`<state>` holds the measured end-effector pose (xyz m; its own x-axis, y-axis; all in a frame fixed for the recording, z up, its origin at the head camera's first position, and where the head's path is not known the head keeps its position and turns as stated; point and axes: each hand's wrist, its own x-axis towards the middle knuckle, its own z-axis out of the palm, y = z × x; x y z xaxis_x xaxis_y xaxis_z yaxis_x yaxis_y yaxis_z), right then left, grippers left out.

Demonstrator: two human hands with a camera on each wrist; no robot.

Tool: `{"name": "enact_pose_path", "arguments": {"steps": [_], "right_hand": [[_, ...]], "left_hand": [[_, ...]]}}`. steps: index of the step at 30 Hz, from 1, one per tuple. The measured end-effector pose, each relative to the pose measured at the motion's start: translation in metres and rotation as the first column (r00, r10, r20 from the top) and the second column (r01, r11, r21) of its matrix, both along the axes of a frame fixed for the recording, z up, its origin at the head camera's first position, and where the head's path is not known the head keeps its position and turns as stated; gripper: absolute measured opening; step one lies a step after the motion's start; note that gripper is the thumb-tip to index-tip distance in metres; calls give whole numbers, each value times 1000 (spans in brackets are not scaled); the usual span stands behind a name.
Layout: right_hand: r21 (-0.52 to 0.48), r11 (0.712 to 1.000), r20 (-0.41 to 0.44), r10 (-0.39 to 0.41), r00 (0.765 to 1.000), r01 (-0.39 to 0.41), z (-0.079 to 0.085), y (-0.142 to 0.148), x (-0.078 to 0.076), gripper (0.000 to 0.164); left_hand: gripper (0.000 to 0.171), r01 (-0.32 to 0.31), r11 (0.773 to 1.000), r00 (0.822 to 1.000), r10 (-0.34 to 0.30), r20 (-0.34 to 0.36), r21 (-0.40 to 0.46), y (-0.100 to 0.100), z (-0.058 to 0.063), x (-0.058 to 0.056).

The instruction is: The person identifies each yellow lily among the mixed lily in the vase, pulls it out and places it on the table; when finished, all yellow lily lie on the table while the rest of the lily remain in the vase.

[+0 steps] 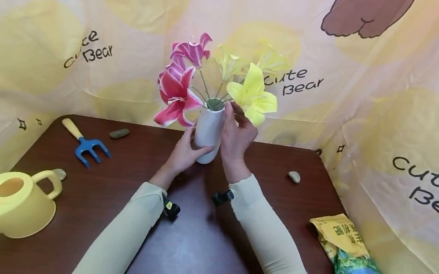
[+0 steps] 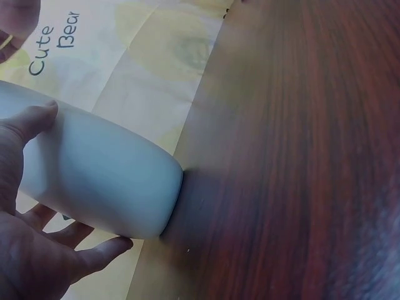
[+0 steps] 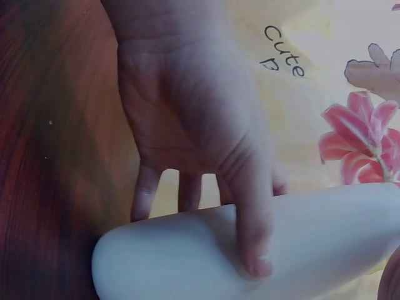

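Observation:
A white vase [image 1: 209, 129] stands upright on the dark table. My left hand [image 1: 183, 151] grips its lower body, thumb across the front and fingers round the far side, as the left wrist view of the vase [image 2: 106, 169] also shows. At the rim my right hand [image 1: 239, 134] has its thumb and curled fingers by the stem of the front yellow lily [image 1: 253, 97]; the pinch itself is partly hidden. Pink lilies [image 1: 176, 95] lean out on the left, and more yellow lilies [image 1: 230, 65] rise behind. In the right wrist view my left hand [image 3: 194, 119] spans the vase.
On the left lie a blue hand fork [image 1: 90, 147] with a cream handle and a dark stone [image 1: 119, 133]. A yellow watering can [image 1: 18, 210] stands in front of a pale stone [image 1: 59, 174]. To the right are a light stone [image 1: 294, 177] and a yellow-green bag [image 1: 354, 260].

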<state>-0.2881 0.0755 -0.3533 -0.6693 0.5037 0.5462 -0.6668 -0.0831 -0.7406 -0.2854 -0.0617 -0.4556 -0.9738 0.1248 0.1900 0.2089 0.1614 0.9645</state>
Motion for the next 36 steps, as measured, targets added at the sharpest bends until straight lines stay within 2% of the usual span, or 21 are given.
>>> {"name": "enact_pose_path", "arguments": {"steps": [4, 7, 12, 16, 21, 24, 26, 29, 32, 36], "right_hand": [[-89, 996, -46, 23, 999, -27, 9, 6, 6, 7], [-162, 985, -61, 50, 997, -60, 15, 15, 12, 14], [-262, 958, -59, 106, 993, -118, 21, 36, 25, 14], [-303, 942, -57, 133, 989, -144, 21, 61, 32, 16], [-265, 957, 42, 135, 990, -119, 9, 101, 29, 12], [-226, 965, 156, 170, 973, -132, -3, 124, 22, 15], [-193, 968, 251, 204, 946, -158, -11, 138, 17, 21], [-138, 968, 397, 250, 883, -211, -25, 154, 11, 28], [-90, 956, 529, 283, 800, -279, -37, 167, 6, 33], [-20, 923, 661, 300, 688, -384, -54, 179, 0, 39]], "left_hand": [[103, -9, 1000, 1000, 9, -2, 2, 1, 0, 0], [104, -13, 1000, 1000, 13, -5, -9, 1, -1, -1], [105, -16, 1000, 1000, 16, -14, -18, -1, -2, -1], [103, -10, 1000, 1000, 10, -15, -15, -1, -3, -1], [103, -15, 999, 1000, 15, -19, -28, -3, -2, -1], [103, -23, 999, 999, 22, -24, -35, -4, -3, -2], [103, -26, 999, 999, 25, -26, -35, -4, -3, -2], [104, -27, 999, 999, 26, -29, -36, -3, -2, -1], [105, -32, 999, 999, 31, -33, -34, -2, -2, -1], [105, -42, 998, 999, 41, -34, -36, 0, -2, 0]]}}
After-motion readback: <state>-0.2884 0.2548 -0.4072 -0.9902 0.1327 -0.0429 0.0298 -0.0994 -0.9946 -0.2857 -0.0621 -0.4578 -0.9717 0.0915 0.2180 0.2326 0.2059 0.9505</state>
